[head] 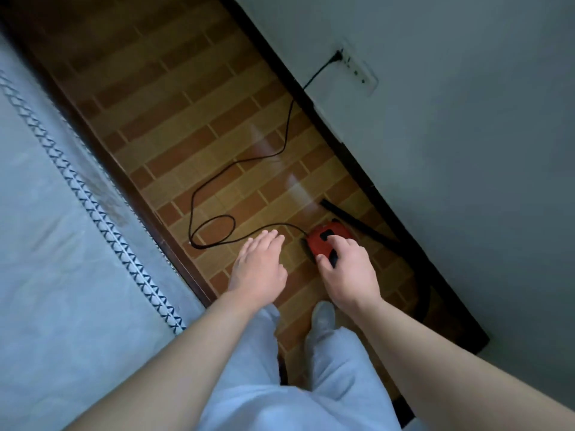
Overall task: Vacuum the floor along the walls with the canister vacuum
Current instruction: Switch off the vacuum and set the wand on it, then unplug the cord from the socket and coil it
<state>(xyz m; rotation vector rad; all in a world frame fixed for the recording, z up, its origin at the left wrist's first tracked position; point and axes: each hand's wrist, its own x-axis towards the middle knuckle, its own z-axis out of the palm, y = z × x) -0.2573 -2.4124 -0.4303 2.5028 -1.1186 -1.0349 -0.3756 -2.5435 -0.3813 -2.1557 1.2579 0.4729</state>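
Observation:
A small red canister vacuum (323,237) with a black handle sits on the brick-patterned tile floor (193,119) close to the right wall. My right hand (348,269) is closed over its black handle. My left hand (258,265) hovers flat with fingers apart to the left of the vacuum, holding nothing. A black power cord (217,181) loops across the floor from the vacuum up to a plug in the wall socket (357,68). A black hose or tube (351,219) runs along the baseboard beside the vacuum.
A bed with a pale sheet and a blue-patterned trim (77,188) and a dark wooden frame borders the left side. The grey wall (466,150) with a dark baseboard closes the right. My legs in light trousers and a socked foot (323,315) stand on the narrow floor strip.

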